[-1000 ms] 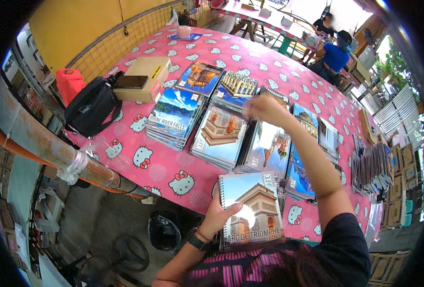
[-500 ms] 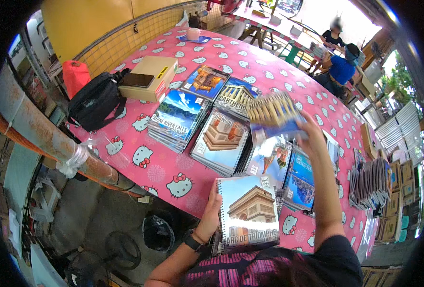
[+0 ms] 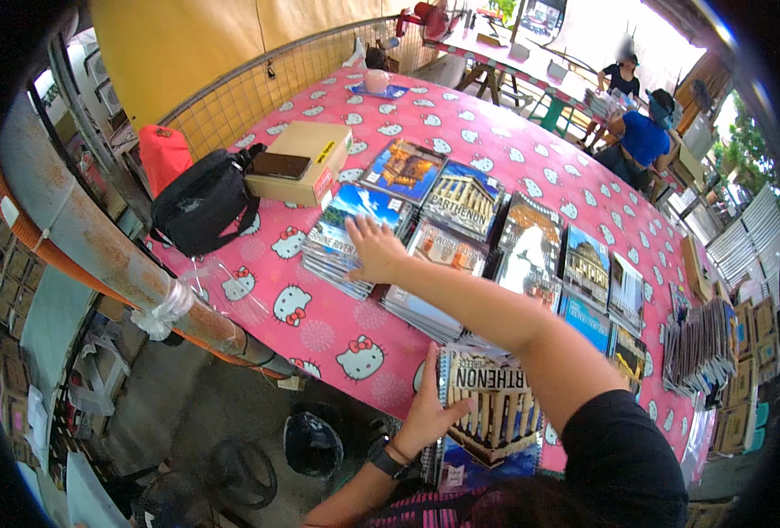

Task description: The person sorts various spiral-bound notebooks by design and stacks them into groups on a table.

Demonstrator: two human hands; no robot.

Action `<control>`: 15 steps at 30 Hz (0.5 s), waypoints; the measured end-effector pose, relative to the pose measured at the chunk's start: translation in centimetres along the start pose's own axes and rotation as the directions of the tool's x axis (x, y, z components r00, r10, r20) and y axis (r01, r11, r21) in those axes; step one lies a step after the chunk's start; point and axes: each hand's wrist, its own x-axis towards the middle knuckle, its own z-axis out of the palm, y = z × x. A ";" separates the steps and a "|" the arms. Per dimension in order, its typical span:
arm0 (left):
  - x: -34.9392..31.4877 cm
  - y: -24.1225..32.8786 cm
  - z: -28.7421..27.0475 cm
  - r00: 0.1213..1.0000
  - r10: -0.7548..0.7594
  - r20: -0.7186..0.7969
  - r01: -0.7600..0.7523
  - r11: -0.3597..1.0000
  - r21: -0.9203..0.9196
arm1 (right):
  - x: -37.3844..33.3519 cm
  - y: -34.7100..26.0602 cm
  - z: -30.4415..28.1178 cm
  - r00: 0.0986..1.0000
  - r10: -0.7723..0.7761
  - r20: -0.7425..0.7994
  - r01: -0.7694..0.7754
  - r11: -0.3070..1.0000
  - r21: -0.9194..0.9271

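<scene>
The right hand (image 3: 377,253), fingers spread, is covering part of the waterfall-cover stack (image 3: 328,236), whose long axis is running one to seven o'clock; the left hand (image 3: 433,412), farther off at five o'clock, is pinching the temple-cover notebook (image 3: 494,427).

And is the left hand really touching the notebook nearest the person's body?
Touching. The head view shows it: the left hand grips the notebook at its spiral-bound side, thumb lying over the cover.
</scene>
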 end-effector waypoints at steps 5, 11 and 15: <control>-0.4 0.7 -0.8 0.998 -0.070 -0.003 0.068 0.977 -0.201 | 1.5 -1.1 -2.2 0.935 -0.066 0.349 0.082 0.996 -0.033; -0.2 0.1 -3.0 0.974 -0.221 -0.054 0.085 0.570 -0.817 | -9.2 2.4 -19.7 0.962 -0.252 0.105 0.224 0.949 0.223; -0.3 1.9 -3.9 0.993 -0.098 -0.069 0.017 0.688 -0.725 | -13.4 2.7 -22.6 0.836 -0.357 0.417 0.100 0.846 0.523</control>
